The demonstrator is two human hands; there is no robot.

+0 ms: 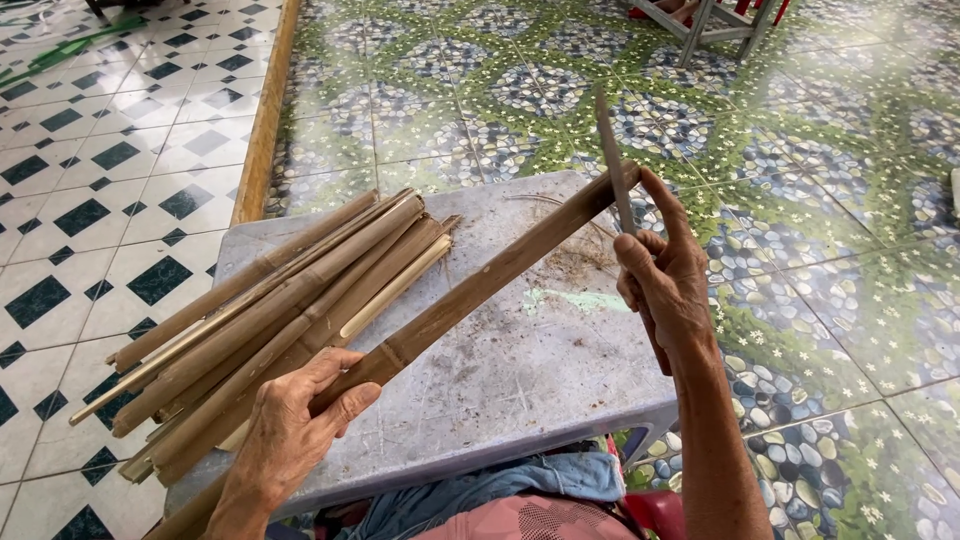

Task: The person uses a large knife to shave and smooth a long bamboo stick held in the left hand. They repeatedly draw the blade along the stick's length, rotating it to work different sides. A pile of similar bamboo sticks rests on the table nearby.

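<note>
Patterned floor tiles surrounded a grey bench [520, 350] carrying a bamboo pile [270, 310]. Left hand [290, 420] gripped a bamboo strip [480, 290] slanted over the bench, steadying it, while right hand [665, 280] clasped a blade [612, 160] against its far end.

Left hand [295, 425] gripping bamboo strip [480, 290], right hand [665, 285] holding blade [613, 160] at its tip, bamboo bundle [270, 320] on grey stool [540, 360]

Wooden frame [715, 22] — cut off above
</note>
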